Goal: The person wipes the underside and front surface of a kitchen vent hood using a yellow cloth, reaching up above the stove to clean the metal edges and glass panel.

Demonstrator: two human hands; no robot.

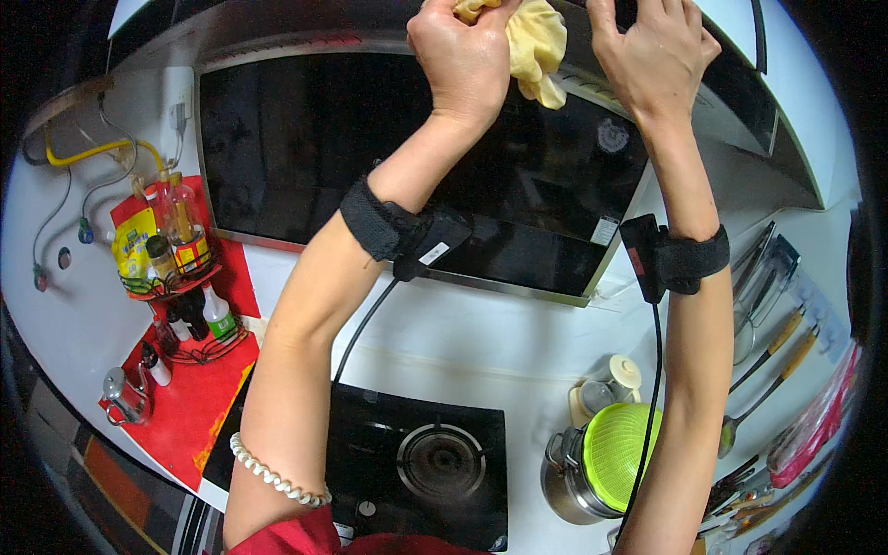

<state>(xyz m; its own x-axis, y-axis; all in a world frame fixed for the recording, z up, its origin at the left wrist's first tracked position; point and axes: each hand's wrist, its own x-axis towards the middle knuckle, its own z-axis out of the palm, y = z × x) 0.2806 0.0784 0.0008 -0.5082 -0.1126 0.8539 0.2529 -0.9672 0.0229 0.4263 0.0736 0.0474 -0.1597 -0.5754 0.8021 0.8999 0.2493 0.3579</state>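
My left hand (465, 59) is closed around a crumpled yellow cloth (538, 48) at the top of the view. Part of the cloth hangs down beside my wrist. To its right, my right hand (652, 59) has its fingers spread near the upper part of the range hood; its fingertips are cut off by the picture's edge, and I cannot tell exactly what they touch. Behind both forearms is the hood's glossy black front panel (298, 139) with a metal frame. A pale round mark shows on the panel's right side.
Below stands a black gas hob (444, 513) with a burner. A lime-green colander (624, 451) rests by a steel pot (565, 485) at right. Utensils with wooden handles (791, 361) hang on the right wall. Bottles fill a wire rack (208, 350) at left, near a metal pitcher (125, 395).
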